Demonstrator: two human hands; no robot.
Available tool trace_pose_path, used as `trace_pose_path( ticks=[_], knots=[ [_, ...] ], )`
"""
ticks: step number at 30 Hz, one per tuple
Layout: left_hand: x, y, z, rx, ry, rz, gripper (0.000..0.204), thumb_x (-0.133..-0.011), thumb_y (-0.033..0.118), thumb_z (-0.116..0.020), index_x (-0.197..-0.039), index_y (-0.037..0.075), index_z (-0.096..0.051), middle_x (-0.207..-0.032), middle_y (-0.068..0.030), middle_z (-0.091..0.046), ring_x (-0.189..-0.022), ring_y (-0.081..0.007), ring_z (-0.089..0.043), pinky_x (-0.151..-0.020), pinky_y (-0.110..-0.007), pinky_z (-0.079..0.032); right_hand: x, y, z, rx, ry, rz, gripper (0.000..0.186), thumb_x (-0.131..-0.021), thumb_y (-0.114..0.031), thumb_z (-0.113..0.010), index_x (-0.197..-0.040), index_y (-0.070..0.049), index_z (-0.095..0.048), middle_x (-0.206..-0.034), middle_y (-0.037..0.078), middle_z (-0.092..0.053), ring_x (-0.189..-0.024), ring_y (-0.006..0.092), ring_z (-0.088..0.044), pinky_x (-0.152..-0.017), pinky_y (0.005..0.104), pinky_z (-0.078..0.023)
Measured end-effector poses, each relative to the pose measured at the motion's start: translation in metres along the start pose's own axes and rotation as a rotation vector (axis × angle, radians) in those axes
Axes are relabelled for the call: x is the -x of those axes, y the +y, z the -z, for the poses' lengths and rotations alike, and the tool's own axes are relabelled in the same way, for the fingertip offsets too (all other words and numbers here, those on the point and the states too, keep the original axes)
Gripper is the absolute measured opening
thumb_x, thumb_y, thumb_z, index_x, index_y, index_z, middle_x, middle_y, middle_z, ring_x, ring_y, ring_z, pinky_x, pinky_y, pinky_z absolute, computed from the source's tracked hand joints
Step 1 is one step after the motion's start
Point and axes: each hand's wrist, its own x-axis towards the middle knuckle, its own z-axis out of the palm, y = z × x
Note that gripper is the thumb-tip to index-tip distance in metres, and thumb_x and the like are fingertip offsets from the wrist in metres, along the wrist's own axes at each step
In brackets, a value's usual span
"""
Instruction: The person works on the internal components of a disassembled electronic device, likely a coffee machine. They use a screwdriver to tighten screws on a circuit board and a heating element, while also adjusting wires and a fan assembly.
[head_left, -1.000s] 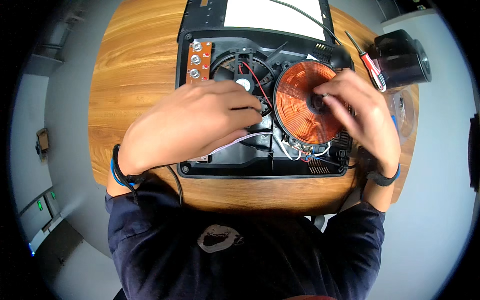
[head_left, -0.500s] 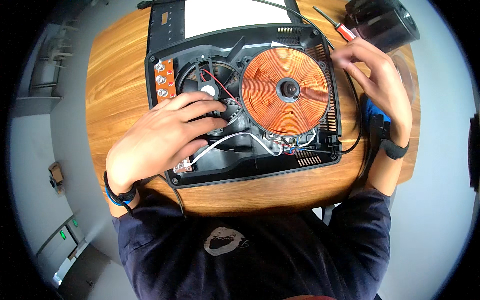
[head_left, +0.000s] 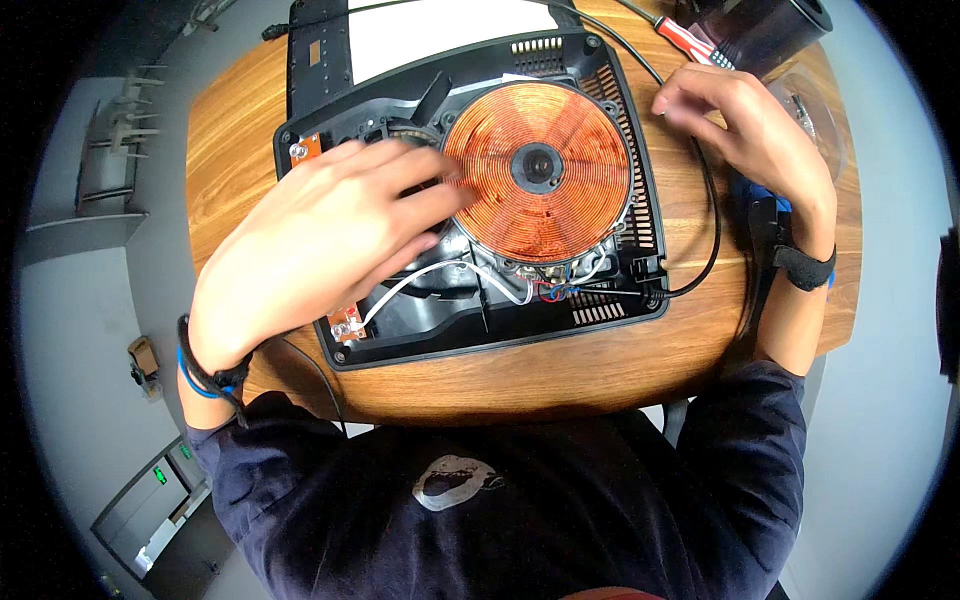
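Note:
An opened induction cooker base (head_left: 400,345), a black plastic housing, lies on the table with its inside facing up. My left hand (head_left: 350,210) is over its left half, fingers spread and holding nothing; it hides most of the fan, and its blurred fingertips reach the edge of the copper coil (head_left: 590,190). Small orange circuit boards (head_left: 346,325) show beside that hand, with a white cable (head_left: 445,265) running from one toward the coil. Just off the housing's right edge, my right hand (head_left: 745,120) is raised, thumb and fingertips drawn together; what they hold, if anything, cannot be made out.
A red-handled screwdriver (head_left: 690,42) lies at the back right beside a dark cylindrical container (head_left: 770,30). A clear dish (head_left: 835,135) with small parts sits behind my right hand. A black power cord (head_left: 712,240) curves along the right side. Behind the housing lies a black panel (head_left: 315,75) with a white sheet.
The view has shifted, so the cooker base appears further left and slightly higher. My left hand has moved toward the coil, covering more of the fan. My right hand stays beside the housing's right edge.

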Motion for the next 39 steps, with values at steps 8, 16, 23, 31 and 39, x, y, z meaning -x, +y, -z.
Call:
trace_pose_path(
  ticks=[8,16,23,31,39],
  knots=[
    [-0.064,-0.007,-0.008,-0.047,0.06,-0.097,0.117,-0.082,0.036,-0.093,-0.178,0.013,-0.031,-0.181,-0.0317,-0.031,-0.166,-0.0531,-0.032,-0.137,-0.056,-0.034,0.022,0.008,0.04,0.036,-0.078,-0.346,0.014,-0.098,-0.006,-0.082,-0.105,0.0,-0.072,-0.085,0.011,-0.075,-0.081,0.0216,-0.073,-0.078,0.0381,-0.059],
    [-0.1,-0.01,-0.008,-0.065,-0.054,-0.033,0.128,-0.073,0.029,-0.099,-0.179,0.011,-0.028,-0.164,-0.0286,-0.05,-0.15,-0.0503,-0.051,-0.126,-0.053,-0.045,0.111,0.079,0.102,0.202,0.068,-0.827,0.01,-0.099,-0.002,-0.077,-0.109,-0.002,-0.075,-0.093,0.009,-0.078,-0.087,0.0195,-0.074,-0.08,0.0379,-0.061],
    [-0.101,0.0,0.009,-0.072,0.025,0.013,0.122,-0.074,0.024,-0.098,-0.175,0.005,-0.033,-0.138,-0.0206,-0.06,-0.124,-0.0467,-0.064,-0.108,-0.051,-0.053,0.133,0.118,0.1,0.31,-0.01,-0.981,0.014,-0.097,-0.005,-0.081,-0.109,-0.003,-0.074,-0.098,0.009,-0.08,-0.092,0.0217,-0.076,-0.086,0.0385,-0.062],
    [-0.081,0.01,0.025,-0.063,0.08,0.112,0.105,-0.073,0.028,-0.097,-0.163,0.001,-0.051,-0.134,-0.0186,-0.06,-0.126,-0.0437,-0.062,-0.104,-0.051,-0.054,0.111,0.109,0.089,0.277,0.011,-0.921,0.017,-0.092,-0.008,-0.088,-0.104,-0.005,-0.075,-0.095,0.007,-0.079,-0.089,0.0225,-0.073,-0.081,0.0401,-0.059],
    [-0.062,0.026,0.035,-0.07,0.16,0.132,0.08,-0.078,0.026,-0.093,-0.146,0.002,-0.059,-0.127,-0.0163,-0.061,-0.121,-0.0418,-0.065,-0.096,-0.051,-0.057,0.102,0.123,0.066,0.248,-0.119,-0.954,0.022,-0.085,0.008,-0.078,-0.103,-0.004,-0.076,-0.087,0.007,-0.077,-0.084,0.0192,-0.073,-0.076,0.0376,-0.059]
  ],
)
